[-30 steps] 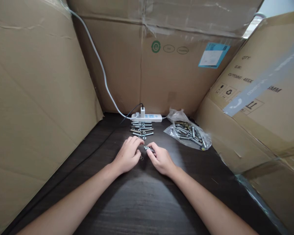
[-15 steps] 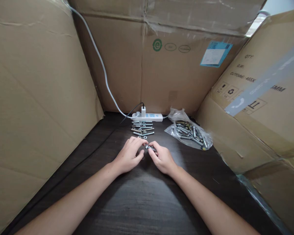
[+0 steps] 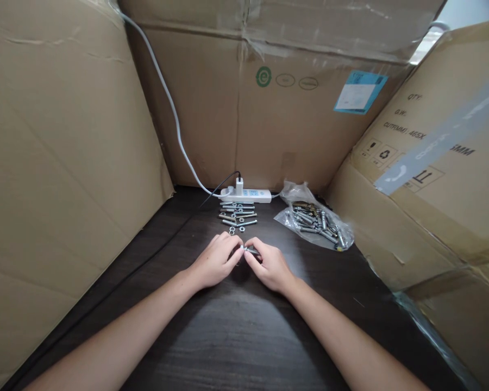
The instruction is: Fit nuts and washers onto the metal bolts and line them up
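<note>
Just in front of the laid-out hardware, my right hand pinches a silver metal bolt between thumb and fingers. From the other side, my left hand closes its thumb and index finger on the bolt's hex end. The fingertips hide most of that end, so any loose nut or washer there cannot be made out. Beyond the hands, several bolts lie in rows, with nuts and washers among and in front of them.
A clear plastic bag of bolts lies to the right. Behind the rows sits a white power strip with a plugged-in charger. A black cable crosses the dark table. Cardboard boxes stand on three sides.
My left thumb and index finger, apart before, have closed on the bolt's hex end. The bolt stays in my right hand. Small rings in front of the rows show more fully.
</note>
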Demonstrator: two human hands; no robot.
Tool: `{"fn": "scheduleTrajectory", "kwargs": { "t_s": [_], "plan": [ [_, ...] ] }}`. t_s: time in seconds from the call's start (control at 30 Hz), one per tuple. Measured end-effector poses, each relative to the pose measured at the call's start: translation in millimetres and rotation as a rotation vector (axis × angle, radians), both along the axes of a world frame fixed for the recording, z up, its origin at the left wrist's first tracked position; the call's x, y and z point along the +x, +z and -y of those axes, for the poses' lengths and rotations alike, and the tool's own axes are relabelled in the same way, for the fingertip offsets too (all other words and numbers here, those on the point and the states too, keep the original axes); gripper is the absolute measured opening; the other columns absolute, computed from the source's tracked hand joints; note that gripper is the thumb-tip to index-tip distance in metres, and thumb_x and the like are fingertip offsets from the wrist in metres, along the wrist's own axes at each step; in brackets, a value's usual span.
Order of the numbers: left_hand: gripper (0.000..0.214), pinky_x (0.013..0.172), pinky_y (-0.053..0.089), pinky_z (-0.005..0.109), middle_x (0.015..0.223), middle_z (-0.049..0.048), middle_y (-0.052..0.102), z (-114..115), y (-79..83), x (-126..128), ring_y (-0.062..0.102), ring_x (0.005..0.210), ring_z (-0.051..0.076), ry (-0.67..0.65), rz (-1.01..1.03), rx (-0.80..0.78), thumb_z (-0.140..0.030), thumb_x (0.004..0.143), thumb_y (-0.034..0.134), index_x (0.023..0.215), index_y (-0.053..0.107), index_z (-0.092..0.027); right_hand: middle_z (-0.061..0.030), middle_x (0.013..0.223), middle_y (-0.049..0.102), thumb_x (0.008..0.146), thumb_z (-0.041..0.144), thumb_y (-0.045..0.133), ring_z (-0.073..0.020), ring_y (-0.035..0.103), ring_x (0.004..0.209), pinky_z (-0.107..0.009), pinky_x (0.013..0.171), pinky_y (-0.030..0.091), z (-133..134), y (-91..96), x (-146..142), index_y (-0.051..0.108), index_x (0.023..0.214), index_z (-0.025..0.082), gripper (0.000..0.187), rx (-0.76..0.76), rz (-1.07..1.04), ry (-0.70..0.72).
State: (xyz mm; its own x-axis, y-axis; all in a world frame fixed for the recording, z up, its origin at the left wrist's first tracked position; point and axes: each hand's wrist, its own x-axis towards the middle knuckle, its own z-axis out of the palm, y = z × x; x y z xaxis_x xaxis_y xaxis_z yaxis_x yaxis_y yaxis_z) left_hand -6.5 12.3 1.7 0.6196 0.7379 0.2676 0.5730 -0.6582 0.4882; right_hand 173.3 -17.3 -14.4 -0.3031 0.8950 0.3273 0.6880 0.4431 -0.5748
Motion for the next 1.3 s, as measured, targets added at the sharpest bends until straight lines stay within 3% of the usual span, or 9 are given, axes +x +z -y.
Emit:
{"fn": "scheduleTrajectory", "kwargs": {
  "t_s": [0.27, 0.5, 0.67, 0.87, 1.03, 1.13, 1.3],
  "plan": [
    [0.034, 0.073, 0.036, 0.031, 0.075, 0.0014, 0.052, -1.1, -4.6, 0.6, 0.045, 0.077, 0.017, -0.005, -0.012, -0.007, -0.032, 0.096, 0.027, 0.074, 0.049, -0.019, -0.0015, 0.086, 0.065, 0.086, 0.029, 0.049, -0.0150, 0.058, 0.077, -0.023, 0.069, 0.041, -0.3, 1.3, -1.6, 0.059, 0.096, 0.022, 0.016, 0.068, 0.014, 0.028],
    [0.013, 0.083, 0.040, 0.032, 0.095, 0.0040, 0.055, 6.5, 7.2, 0.1, 0.048, 0.090, 0.018, -0.015, 0.212, -0.016, -0.019, 0.087, 0.041, 0.097, 0.049, -0.020, -0.0027, 0.091, 0.066, 0.084, 0.024, 0.048, -0.0163, 0.059, 0.080, -0.025, 0.070, 0.043, -1.5, -0.8, -0.8, 0.060, 0.099, 0.022, 0.019, 0.083, -0.008, 0.002],
    [0.017, 0.083, 0.040, 0.032, 0.096, 0.0039, 0.055, 6.7, 7.1, 0.1, 0.048, 0.092, 0.019, -0.056, 0.172, 0.004, -0.011, 0.081, 0.045, 0.095, 0.050, -0.020, -0.0021, 0.088, 0.066, 0.084, 0.023, 0.049, -0.0156, 0.058, 0.078, -0.024, 0.069, 0.043, -1.5, -1.7, -0.8, 0.060, 0.099, 0.022, 0.019, 0.091, -0.036, 0.000],
    [0.019, 0.084, 0.041, 0.031, 0.096, 0.0027, 0.055, 3.9, 2.9, 0.6, 0.049, 0.092, 0.018, -0.044, 0.167, -0.018, -0.012, 0.083, 0.044, 0.099, 0.050, -0.020, -0.0021, 0.084, 0.066, 0.084, 0.025, 0.049, -0.0153, 0.058, 0.074, -0.023, 0.066, 0.043, -0.6, -0.8, -0.2, 0.061, 0.099, 0.021, 0.019, 0.097, -0.029, -0.037],
    [0.012, 0.084, 0.040, 0.036, 0.096, 0.0036, 0.055, 1.7, -1.0, -0.1, 0.047, 0.093, 0.021, 0.052, 0.052, 0.014, -0.019, 0.083, 0.048, 0.094, 0.052, -0.021, -0.0019, 0.083, 0.066, 0.083, 0.026, 0.049, -0.0148, 0.058, 0.073, -0.023, 0.065, 0.044, -1.0, -0.6, -0.4, 0.060, 0.095, 0.021, 0.017, 0.101, -0.071, -0.078],
    [0.022, 0.086, 0.040, 0.037, 0.101, 0.0049, 0.054, 1.7, -0.7, -0.6, 0.047, 0.097, 0.021, 0.092, 0.102, 0.016, -0.017, 0.082, 0.048, 0.104, 0.050, -0.020, -0.0019, 0.084, 0.066, 0.083, 0.026, 0.049, -0.0146, 0.059, 0.074, -0.022, 0.064, 0.045, -1.7, -1.3, -0.3, 0.060, 0.096, 0.021, 0.018, 0.092, -0.102, -0.099],
    [0.020, 0.086, 0.040, 0.035, 0.098, 0.0046, 0.056, 4.4, 1.7, 1.0, 0.049, 0.093, 0.020, -0.021, 0.172, -0.022, -0.017, 0.085, 0.046, 0.104, 0.050, -0.021, -0.0019, 0.084, 0.066, 0.084, 0.026, 0.048, -0.0147, 0.059, 0.073, -0.023, 0.064, 0.044, -1.5, -0.6, -0.1, 0.060, 0.097, 0.022, 0.018, 0.087, -0.070, -0.070]
  ]
}}
